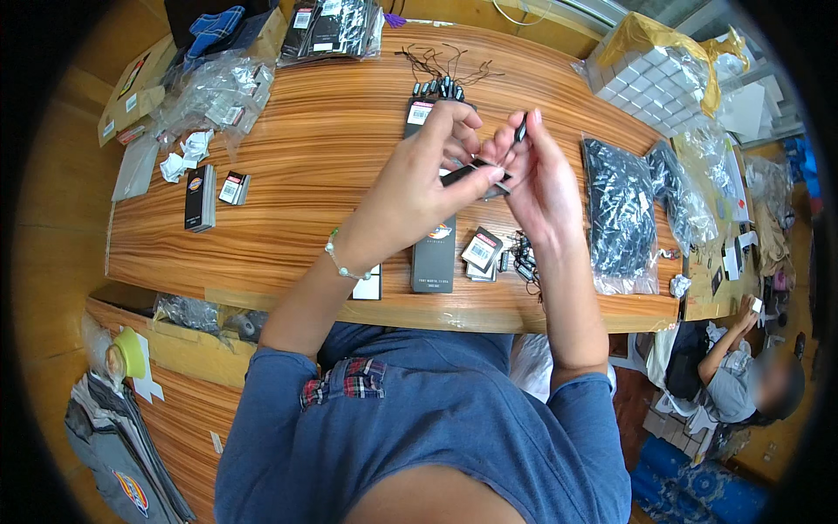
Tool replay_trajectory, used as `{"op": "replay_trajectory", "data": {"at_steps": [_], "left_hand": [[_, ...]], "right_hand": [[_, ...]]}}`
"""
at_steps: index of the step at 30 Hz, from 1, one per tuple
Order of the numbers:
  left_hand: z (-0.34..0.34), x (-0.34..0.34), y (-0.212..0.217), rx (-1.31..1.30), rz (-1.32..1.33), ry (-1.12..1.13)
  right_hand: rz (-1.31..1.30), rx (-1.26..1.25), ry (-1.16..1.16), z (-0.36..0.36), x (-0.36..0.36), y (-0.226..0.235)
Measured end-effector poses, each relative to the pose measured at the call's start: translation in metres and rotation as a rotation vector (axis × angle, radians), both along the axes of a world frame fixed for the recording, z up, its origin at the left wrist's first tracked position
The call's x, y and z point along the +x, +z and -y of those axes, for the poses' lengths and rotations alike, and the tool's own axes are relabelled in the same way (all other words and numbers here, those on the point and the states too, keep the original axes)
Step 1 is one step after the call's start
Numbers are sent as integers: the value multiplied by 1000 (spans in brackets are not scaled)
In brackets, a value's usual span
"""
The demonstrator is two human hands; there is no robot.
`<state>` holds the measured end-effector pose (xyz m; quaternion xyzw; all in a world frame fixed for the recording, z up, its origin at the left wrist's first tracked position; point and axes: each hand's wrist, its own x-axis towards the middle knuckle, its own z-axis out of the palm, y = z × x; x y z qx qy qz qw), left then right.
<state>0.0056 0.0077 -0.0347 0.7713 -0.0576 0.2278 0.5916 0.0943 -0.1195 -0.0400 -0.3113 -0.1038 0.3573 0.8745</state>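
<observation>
My left hand (421, 170) is closed on a dark hang tag (463, 172) above the middle of the table. Close to its right, my right hand (546, 179) pinches a small black string seal (521, 129) between thumb and fingers. Its other fingers curl near the tag's edge, and the string cannot be made out. Below the hands lies a long black hang tag stack (433, 267). Beside it are small white-labelled tags (482, 250) and a heap of black string seals (525, 262). More string seals (443, 89) rest on a tag stack beyond my hands.
On the wooden table (297, 175), two tag stacks (200, 199) and crumpled paper (185, 155) lie left. Bagged tags (330, 33) stand at the back. Right are a bag of black strings (618, 210) and a wrapped block of white boxes (650, 74). Another person (733, 380) sits far right.
</observation>
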Motion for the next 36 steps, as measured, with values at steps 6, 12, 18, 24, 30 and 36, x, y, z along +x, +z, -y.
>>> {"op": "replay_trajectory", "data": {"at_steps": [6, 12, 18, 24, 30, 36], "left_hand": [[-27, 20, -15, -258, -85, -45], [-58, 33, -26, -382, -208, -176], [-107, 60, -60, -364, -327, -70], [-138, 102, -94, -246, -492, -110], [-131, 120, -104, -34, -468, 7], [-126, 120, -105, 155, -458, 60]], "right_hand": [[-38, -6, -10, -33, 36, 11], [-50, 33, 3, -74, 69, 0], [52, -102, -93, -115, 96, 4], [165, -367, -169, -148, 160, -17], [248, -577, -117, -158, 186, -25], [325, -731, -79, -174, 206, -46]]}}
